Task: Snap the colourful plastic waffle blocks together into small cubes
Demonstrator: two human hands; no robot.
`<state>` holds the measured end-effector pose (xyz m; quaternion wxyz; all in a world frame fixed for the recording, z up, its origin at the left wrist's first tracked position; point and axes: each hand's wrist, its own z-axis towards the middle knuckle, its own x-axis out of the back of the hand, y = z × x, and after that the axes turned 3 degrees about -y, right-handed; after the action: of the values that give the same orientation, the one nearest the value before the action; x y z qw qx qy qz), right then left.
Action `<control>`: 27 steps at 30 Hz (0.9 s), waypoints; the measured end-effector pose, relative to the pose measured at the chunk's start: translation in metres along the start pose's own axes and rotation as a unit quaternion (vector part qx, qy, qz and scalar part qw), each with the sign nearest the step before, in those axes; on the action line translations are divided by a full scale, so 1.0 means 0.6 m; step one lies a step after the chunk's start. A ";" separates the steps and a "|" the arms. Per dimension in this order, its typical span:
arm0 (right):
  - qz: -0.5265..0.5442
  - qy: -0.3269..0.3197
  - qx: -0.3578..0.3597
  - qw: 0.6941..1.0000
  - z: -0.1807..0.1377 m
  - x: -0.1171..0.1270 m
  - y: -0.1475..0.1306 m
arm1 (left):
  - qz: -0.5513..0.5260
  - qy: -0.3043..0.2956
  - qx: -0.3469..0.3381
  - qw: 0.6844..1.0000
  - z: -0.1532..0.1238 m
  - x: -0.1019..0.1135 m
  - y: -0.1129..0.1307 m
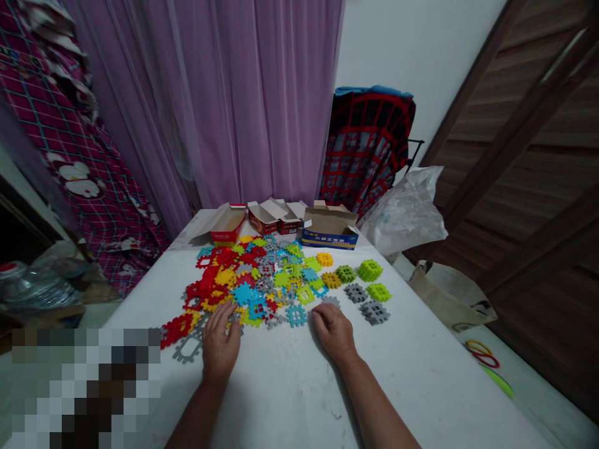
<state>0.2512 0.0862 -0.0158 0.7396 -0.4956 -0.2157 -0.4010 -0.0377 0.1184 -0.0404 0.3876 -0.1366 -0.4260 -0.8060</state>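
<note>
My left hand (221, 340) lies over the near left side of a heap of plastic interlocking pieces, its fingers stretched out and slightly apart. Under and beside it are grey window-frame pieces (188, 348) and a stack of red pieces (176, 330). My right hand (335, 329) rests at the heap's near right edge with its fingers curled in; what they hold, if anything, is hidden. Just beyond its knuckles lies a grey piece (331, 301), and to its left a flat blue square piece (296, 315). The heap also has a blue toothed piece (245, 293).
On the right of the white table (290, 399) stand small stacks: lime green (370, 270), dark green (346, 274), brownish yellow (331, 280) and grey (374, 312). Open cartons, one red (227, 236) and one blue (329, 239), line the back. A plastic bag (405, 212) hangs at the right edge.
</note>
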 end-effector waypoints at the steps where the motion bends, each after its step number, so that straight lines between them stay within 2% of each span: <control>1: -0.009 0.006 0.000 1.000 -0.001 -0.001 0.001 | -0.003 -0.001 0.006 1.000 0.001 -0.002 0.000; 4: -0.050 0.026 0.010 0.998 0.018 -0.001 0.000 | -0.015 -0.007 0.018 1.000 0.002 -0.004 -0.001; 7: -0.107 0.016 -0.002 0.994 0.079 0.009 -0.012 | -0.028 -0.010 0.016 0.999 0.004 -0.005 -0.001; 11: -0.196 -0.110 -0.044 0.973 0.177 0.017 -0.044 | -0.033 -0.010 0.019 0.999 0.007 -0.004 0.001; 13: -0.236 -0.176 -0.084 0.952 0.204 0.010 -0.063 | -0.035 -0.010 0.021 0.999 0.007 -0.003 0.003; 16: -0.258 -0.206 -0.116 0.937 0.204 -0.016 -0.093 | -0.037 -0.010 0.020 0.999 0.007 -0.004 0.003; 21: -0.214 -0.199 -0.074 0.954 0.165 -0.056 -0.140 | -0.031 -0.011 0.019 0.999 0.008 -0.005 0.001; 24: -0.177 -0.179 -0.045 0.967 0.151 -0.048 -0.146 | -0.033 -0.011 0.023 0.999 0.009 -0.005 0.002; 27: -0.208 -0.153 -0.085 0.962 0.144 -0.017 -0.128 | -0.030 -0.012 0.025 0.999 0.009 -0.004 0.004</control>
<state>0.1902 0.1543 0.0558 0.5531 -0.5560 -0.3896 -0.4828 -0.0350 0.1232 -0.0370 0.3616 -0.1236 -0.4543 -0.8048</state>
